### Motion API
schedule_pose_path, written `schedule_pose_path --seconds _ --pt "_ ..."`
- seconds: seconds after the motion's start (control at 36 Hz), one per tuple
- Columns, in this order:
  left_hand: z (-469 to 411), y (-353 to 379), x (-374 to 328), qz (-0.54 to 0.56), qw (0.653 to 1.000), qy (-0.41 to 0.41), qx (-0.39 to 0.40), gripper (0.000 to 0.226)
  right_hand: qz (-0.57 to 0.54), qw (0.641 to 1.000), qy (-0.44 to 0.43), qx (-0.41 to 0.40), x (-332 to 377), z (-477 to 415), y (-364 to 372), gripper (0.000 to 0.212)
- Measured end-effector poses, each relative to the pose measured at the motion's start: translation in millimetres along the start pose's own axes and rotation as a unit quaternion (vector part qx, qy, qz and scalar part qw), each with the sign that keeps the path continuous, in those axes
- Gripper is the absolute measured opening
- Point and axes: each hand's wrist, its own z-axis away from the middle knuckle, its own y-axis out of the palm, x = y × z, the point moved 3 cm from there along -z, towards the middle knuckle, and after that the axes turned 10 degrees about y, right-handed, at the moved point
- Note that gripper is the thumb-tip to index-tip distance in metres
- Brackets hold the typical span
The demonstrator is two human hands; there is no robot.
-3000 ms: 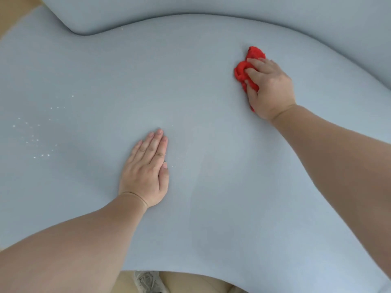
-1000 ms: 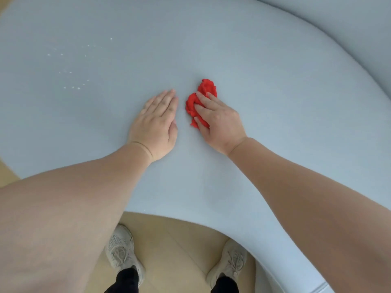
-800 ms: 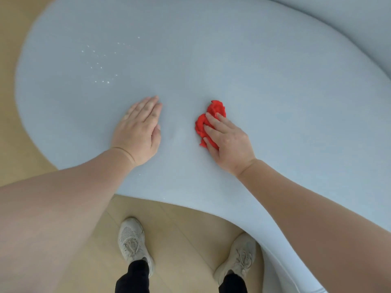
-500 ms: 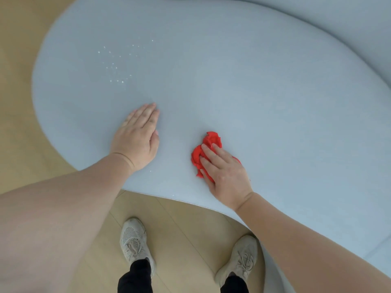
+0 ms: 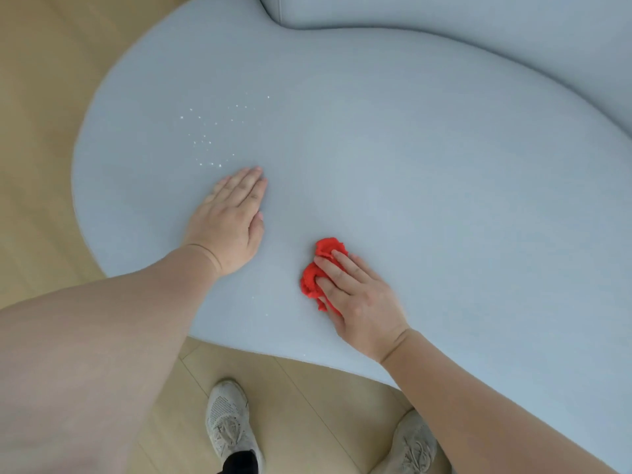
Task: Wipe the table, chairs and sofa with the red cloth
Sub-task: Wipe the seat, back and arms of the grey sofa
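Note:
The red cloth (image 5: 313, 278) lies crumpled on the pale blue sofa seat (image 5: 444, 200), close to its curved front edge. My right hand (image 5: 355, 299) lies on top of the cloth and holds it against the fabric; cloth bunches up between the fingers and the thumb is hidden beneath. My left hand (image 5: 229, 220) rests flat on the seat to the cloth's left, fingers straight and together, holding nothing. A scatter of small white specks (image 5: 212, 138) sits on the seat just beyond the left fingertips.
The sofa backrest (image 5: 478, 15) curves along the top right. Light wooden floor (image 5: 41, 131) surrounds the seat's rounded left end and front. My two pale sneakers (image 5: 229, 419) (image 5: 413, 443) stand on the floor right at the seat's front edge.
My right hand has dragged the red cloth from the back right of the seat down toward its front edge. My left hand has stayed flat on the seat. The view has shifted.

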Motion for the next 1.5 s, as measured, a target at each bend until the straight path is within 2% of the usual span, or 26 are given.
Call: schedule_pose_path --seconds 0.25,0.36,0.72,0.97,1.28,1.5 --pt "-17 8 4 0.008 1.000 0.009 -0.010 0.057 0.012 0.996 0.073 -0.057 -29 -69 1 0.028" --pt "-21 10 5 0.005 1.000 0.009 0.011 0.059 0.020 0.991 0.107 -0.079 -56 -109 0 0.027" --pt "-21 16 10 0.035 0.999 0.028 0.004 0.058 0.059 0.982 0.138 -0.114 -149 -216 -14 0.031" --pt "-21 17 11 0.043 0.999 0.021 0.008 0.059 0.047 0.986 0.151 -0.058 -194 -269 -28 0.040" --pt "-22 19 11 0.038 0.999 0.017 0.001 0.058 0.025 0.982 0.185 -0.023 -217 -303 -31 0.044" --pt "-21 20 12 0.040 0.999 0.020 -0.008 0.058 0.050 0.975 0.216 -0.019 -221 -320 -35 0.036"
